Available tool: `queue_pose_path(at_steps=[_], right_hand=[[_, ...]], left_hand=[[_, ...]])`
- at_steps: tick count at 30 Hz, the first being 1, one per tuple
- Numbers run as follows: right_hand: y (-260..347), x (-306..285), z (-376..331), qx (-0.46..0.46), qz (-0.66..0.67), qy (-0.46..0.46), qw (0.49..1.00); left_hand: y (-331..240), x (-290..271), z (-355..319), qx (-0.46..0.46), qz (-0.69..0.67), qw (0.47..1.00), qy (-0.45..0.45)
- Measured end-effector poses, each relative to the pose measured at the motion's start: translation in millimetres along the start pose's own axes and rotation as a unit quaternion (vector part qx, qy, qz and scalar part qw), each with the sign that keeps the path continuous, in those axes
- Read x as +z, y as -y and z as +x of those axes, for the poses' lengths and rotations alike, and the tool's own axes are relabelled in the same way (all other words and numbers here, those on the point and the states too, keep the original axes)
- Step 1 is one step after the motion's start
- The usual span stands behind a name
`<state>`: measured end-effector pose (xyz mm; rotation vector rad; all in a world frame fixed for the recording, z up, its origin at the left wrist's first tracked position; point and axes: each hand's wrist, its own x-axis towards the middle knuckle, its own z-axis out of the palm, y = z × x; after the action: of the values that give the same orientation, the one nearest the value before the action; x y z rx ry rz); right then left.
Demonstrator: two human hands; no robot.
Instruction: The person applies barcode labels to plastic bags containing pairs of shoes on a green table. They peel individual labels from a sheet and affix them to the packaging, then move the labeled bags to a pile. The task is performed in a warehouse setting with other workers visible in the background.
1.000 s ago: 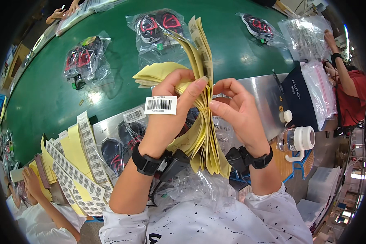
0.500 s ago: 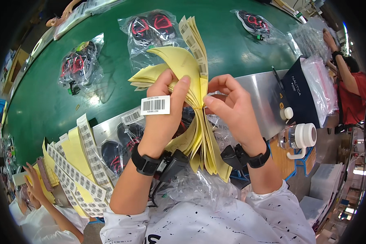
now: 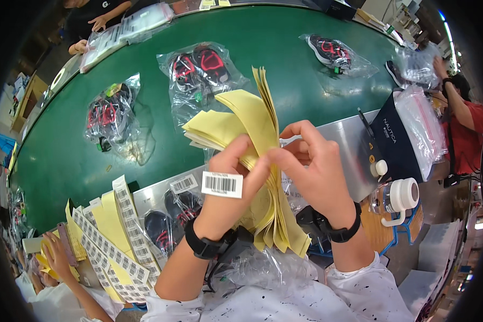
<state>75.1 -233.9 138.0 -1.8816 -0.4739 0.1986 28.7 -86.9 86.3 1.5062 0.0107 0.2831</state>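
Since half a second ago, both hands and the yellow sheets have moved lower in the view, and the right thumb now meets the left thumb at the fold. The left hand (image 3: 250, 185) grasps the folded bundle of yellow sheets (image 3: 249, 110) between thumb and fingers; a white barcode label (image 3: 221, 184) sits on its back. The right hand (image 3: 322, 172) has its fingers curled and its thumb against the bundle; whether it pinches a sheet I cannot tell. The bundle stands in front of the person, fanned above and below the grip.

To the left of the left forearm lie bagged shoes (image 3: 158, 228) and, beyond them, strips of barcode labels (image 3: 110, 244). To the right stand a white-lidded bottle (image 3: 404, 194) and a dark blue box (image 3: 394, 129). Further off, three more shoe bags (image 3: 110, 115) lie spaced apart on the green tabletop (image 3: 273, 37). A person in red (image 3: 471, 126) works at the far right.
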Motion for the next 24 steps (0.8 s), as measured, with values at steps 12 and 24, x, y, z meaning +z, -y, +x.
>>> queue_pose_path(at_steps=[12, 24], right_hand=[[-22, -10, -3, 0.057, 0.149, -0.021, 0.987], [-20, -2, -12, 0.005, 0.073, -0.003, 0.997]], left_hand=[[-3, 4, -3, -0.026, -0.094, 0.995, -0.006], [-4, 1, -1, -0.097, -0.120, 0.988, -0.003]])
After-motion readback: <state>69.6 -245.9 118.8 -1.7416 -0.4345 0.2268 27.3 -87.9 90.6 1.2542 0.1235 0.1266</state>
